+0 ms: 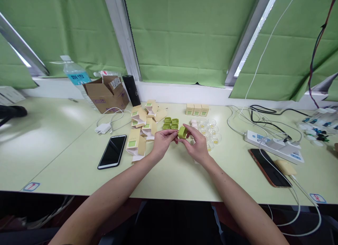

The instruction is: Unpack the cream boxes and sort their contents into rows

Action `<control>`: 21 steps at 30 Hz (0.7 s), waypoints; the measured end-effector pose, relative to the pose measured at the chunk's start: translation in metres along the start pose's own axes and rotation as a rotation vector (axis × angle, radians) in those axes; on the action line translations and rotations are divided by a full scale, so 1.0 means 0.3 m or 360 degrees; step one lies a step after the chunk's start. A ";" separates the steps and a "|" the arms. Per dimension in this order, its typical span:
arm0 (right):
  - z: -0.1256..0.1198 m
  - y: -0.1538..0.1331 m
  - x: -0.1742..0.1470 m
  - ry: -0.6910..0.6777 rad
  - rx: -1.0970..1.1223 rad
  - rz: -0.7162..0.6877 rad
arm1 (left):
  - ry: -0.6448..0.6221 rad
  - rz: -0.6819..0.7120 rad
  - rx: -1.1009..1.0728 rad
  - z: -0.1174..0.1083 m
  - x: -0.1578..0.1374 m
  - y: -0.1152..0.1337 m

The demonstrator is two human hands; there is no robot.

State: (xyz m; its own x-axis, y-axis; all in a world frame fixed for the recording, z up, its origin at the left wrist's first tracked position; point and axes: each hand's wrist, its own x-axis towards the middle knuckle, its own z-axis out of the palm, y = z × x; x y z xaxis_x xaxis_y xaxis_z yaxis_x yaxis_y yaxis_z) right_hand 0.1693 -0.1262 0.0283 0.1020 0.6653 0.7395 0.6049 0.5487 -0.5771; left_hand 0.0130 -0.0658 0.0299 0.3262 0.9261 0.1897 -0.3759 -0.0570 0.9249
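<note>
Between my two hands, above the table, is a small green cup-like holder. The fingertips of my left hand pinch its left side. My right hand grips it from the right with thumb and fingers. Just behind my left hand stand several similar green holders in a tight group. Clear plastic cups with yellow bottoms cluster beyond my right hand, and small pale pink pieces lie beside them, partly hidden by that hand. Open cream cartons with green windows are spread left of my left hand.
Three closed cream boxes stand at the back. A phone and white charger lie left, near a cardboard box and black cylinder. On the right are a power strip, another phone and loose cables.
</note>
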 end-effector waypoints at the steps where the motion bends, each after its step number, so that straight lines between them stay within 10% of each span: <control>1: 0.001 0.000 -0.001 0.0022 -0.0009 0.0008 | -0.0006 -0.0026 -0.0021 -0.001 0.001 -0.005; 15: 0.004 0.000 0.000 -0.0026 -0.0090 -0.0015 | -0.0005 -0.0040 -0.0125 -0.011 -0.006 -0.019; 21: 0.002 0.017 -0.004 -0.0038 -0.0208 0.0050 | -0.0328 -0.0207 -0.0316 -0.005 -0.014 0.015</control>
State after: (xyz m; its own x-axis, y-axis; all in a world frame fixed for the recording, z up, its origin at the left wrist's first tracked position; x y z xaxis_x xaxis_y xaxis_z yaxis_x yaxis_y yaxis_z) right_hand 0.1718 -0.1239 0.0242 0.1046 0.6940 0.7124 0.6996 0.4578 -0.5487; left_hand 0.0087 -0.0693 0.0329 0.5439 0.8247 0.1553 -0.4747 0.1498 0.8673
